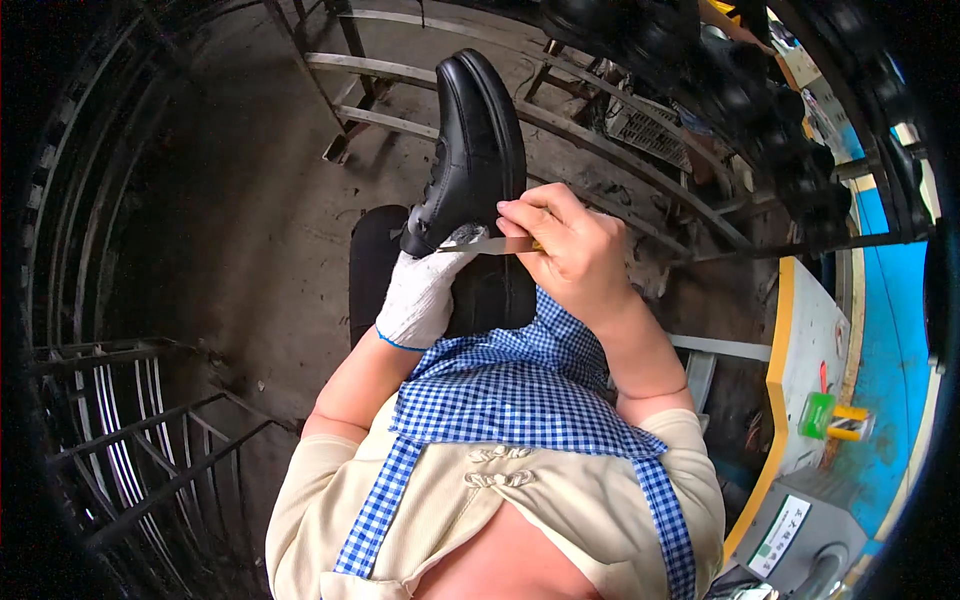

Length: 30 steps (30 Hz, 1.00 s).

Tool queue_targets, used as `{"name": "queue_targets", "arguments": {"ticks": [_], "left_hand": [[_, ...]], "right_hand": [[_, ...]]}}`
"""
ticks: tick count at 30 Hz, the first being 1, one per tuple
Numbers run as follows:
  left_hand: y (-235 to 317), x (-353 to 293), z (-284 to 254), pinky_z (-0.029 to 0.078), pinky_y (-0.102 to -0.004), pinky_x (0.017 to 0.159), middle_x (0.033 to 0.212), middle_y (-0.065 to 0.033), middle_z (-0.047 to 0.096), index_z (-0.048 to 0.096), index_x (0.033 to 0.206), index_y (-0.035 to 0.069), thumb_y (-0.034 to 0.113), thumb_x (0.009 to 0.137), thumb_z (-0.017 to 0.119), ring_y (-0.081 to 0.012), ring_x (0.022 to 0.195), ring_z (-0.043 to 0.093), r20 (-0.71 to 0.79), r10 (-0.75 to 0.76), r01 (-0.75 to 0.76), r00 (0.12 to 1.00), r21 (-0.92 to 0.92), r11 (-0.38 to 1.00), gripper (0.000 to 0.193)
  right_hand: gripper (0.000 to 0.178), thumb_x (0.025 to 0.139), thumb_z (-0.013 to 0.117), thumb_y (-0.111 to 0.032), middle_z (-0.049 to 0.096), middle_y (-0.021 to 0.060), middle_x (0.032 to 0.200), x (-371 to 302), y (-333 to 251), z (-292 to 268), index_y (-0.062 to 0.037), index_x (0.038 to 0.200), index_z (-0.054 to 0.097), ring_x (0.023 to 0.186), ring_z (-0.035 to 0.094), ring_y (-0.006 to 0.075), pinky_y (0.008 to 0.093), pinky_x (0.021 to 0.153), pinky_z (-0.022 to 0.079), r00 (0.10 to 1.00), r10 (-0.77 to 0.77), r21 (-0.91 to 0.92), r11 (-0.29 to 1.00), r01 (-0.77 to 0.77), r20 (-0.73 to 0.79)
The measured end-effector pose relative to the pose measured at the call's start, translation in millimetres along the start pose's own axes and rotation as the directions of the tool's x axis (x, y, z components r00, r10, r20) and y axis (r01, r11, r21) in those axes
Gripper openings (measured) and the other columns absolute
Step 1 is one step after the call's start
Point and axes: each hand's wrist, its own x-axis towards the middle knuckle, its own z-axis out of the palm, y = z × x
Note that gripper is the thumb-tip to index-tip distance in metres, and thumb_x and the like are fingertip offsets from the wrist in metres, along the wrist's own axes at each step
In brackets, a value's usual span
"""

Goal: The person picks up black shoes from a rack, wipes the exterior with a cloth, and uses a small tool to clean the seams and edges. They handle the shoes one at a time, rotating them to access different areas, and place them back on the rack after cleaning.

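A black leather shoe (465, 155) is held up over my lap, its toe pointing away from me and its thick black sole turned to the right. My left hand (424, 292), in a white knit glove with a blue cuff edge, grips the shoe at its near end; some fingers are hidden behind it. The glove's thumb area is stained dark. My bare right hand (580, 245) is closed on a thin-bladed knife (490, 246). The blade points left and lies across the shoe's near end, close to the gloved thumb. Whether its edge touches the leather I cannot tell.
Metal rack rails (400, 65) stand beyond the shoe. Dark shoes hang on a rack (740, 110) at upper right. On the right is a yellow-edged white table (800, 380) with a green and yellow roll (835, 418) and a grey machine box (805, 530). Another metal frame (160, 440) is at left.
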Motion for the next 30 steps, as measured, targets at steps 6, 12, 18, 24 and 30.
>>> {"name": "queue_targets", "arguments": {"ticks": [6,12,18,24,30], "left_hand": [[0,0,-3,0.051,-0.0285,0.09,0.115,-0.0064,0.065,0.06,0.123,0.006,0.006,0.088,0.07,-0.0142,0.102,0.062,0.075,0.138,-0.149,0.988,0.181,0.972,0.037],[0,-1,-3,0.052,-0.0299,0.087,0.114,-0.0063,0.066,0.061,0.12,0.005,0.008,0.088,0.071,-0.0146,0.1,0.063,0.137,0.241,-0.274,0.961,0.332,0.903,0.034],[-8,0,-10,0.051,-0.0299,0.084,0.109,-0.0055,0.067,0.063,0.119,0.004,0.008,0.089,0.069,-0.0138,0.097,0.062,0.132,0.185,-0.224,0.974,0.43,0.874,0.031],[-4,-2,-1,0.05,-0.0282,0.086,0.111,-0.005,0.066,0.061,0.122,0.005,0.006,0.09,0.067,-0.0134,0.1,0.061,0.045,0.108,-0.115,0.993,0.235,0.965,0.033],[0,-1,4,0.049,-0.0289,0.088,0.112,-0.0057,0.065,0.06,0.12,0.005,0.003,0.088,0.067,-0.0141,0.101,0.061,0.034,0.075,-0.08,0.997,0.198,0.977,0.033]], "right_hand": [[0.021,0.072,0.073,-0.007,0.054,0.0062,0.084,9,-10,-6,-0.0054,0.088,0.06,0.061,0.063,0.0205,0.0321,0.052,0.051,0.989,-0.047,-0.162,0.984,0.07,0.143],[0.022,0.071,0.073,-0.005,0.057,0.006,0.084,5,-15,-3,-0.0063,0.088,0.059,0.058,0.063,0.0219,0.0321,0.051,0.05,0.998,-0.002,-0.214,0.977,0.017,0.07],[0.023,0.069,0.073,-0.007,0.054,0.0066,0.081,3,-5,0,-0.0061,0.085,0.056,0.059,0.062,0.0221,0.0322,0.051,0.05,0.99,-0.007,-0.17,0.985,0.03,0.139],[0.024,0.065,0.073,-0.003,0.057,0.0058,0.078,-5,13,13,-0.008,0.081,0.055,0.058,0.062,0.0231,0.0325,0.049,0.049,0.999,-0.037,-0.002,0.999,0.037,0.038],[0.023,0.067,0.073,-0.006,0.057,0.0059,0.08,-8,12,14,-0.0076,0.083,0.055,0.057,0.062,0.0227,0.0322,0.049,0.049,0.999,-0.032,-0.018,0.999,0.032,-0.015]]}}
